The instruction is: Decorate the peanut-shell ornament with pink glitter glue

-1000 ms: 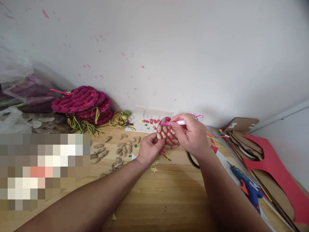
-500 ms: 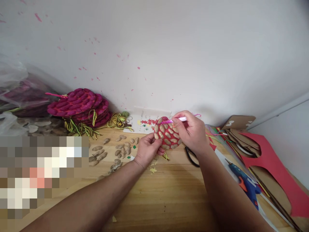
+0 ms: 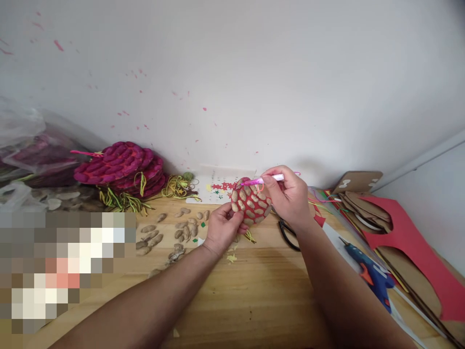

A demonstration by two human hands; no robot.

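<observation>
My left fingers are clamped on the lower left rim of the peanut disc (image 3: 250,204), thumb on its face; my right fingers are closed together round the white barrel of the marker (image 3: 274,178), its magenta end slanting down to the disc's upper left part, though I cannot tell whether the tip touches; the disc is tilted towards me near the desk's (image 3: 269,300) far edge, about midway along it, and I cannot tell if its lower side rests on the wood.

I judge the disc light and fairly stiff, its shells dry and brittle, grippy rather than slippery; a hard squeeze might crack one or work it loose, so the rim suits my left hand (image 3: 222,227) best; the marker seems light and smooth, and my right hand (image 3: 292,196) has it well by the barrel, clear of the coloured end.

The disc is roundish, with tan, ridged peanuts over a red backing that shows between them; yellow-green cords (image 3: 250,236) stick out below it; loose peanuts (image 3: 187,230) lie to its left, and a stack of magenta discs (image 3: 123,160) leans farther left, by the far edge.
</observation>
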